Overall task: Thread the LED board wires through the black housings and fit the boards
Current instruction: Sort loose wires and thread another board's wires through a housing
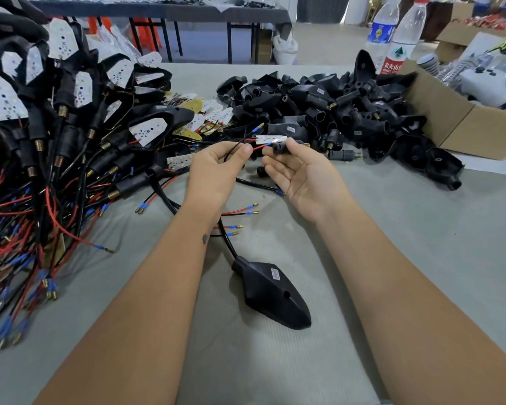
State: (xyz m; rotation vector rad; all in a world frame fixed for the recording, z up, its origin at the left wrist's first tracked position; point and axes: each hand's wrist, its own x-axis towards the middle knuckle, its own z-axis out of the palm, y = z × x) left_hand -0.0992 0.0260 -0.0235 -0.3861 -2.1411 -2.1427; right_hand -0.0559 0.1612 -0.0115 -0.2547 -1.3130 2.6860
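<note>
My left hand (pixel 216 168) pinches the red and black wires (pixel 256 147) of a small white LED board (pixel 270 139) held above the table. My right hand (pixel 298 168), palm up, holds a small black stem piece (pixel 281 148) between thumb and fingertips, right at the blue end of the red wire. A finished black housing (pixel 272 292) lies face down on the grey table (pixel 392 229) between my forearms, its cable running up under my left wrist.
A large heap of fitted housings with boards and red and black wires (pixel 56 127) fills the left. Loose black housings (pixel 333 112) are piled at the back right. A cardboard box (pixel 450 121) and two water bottles (pixel 398 33) stand at the far right.
</note>
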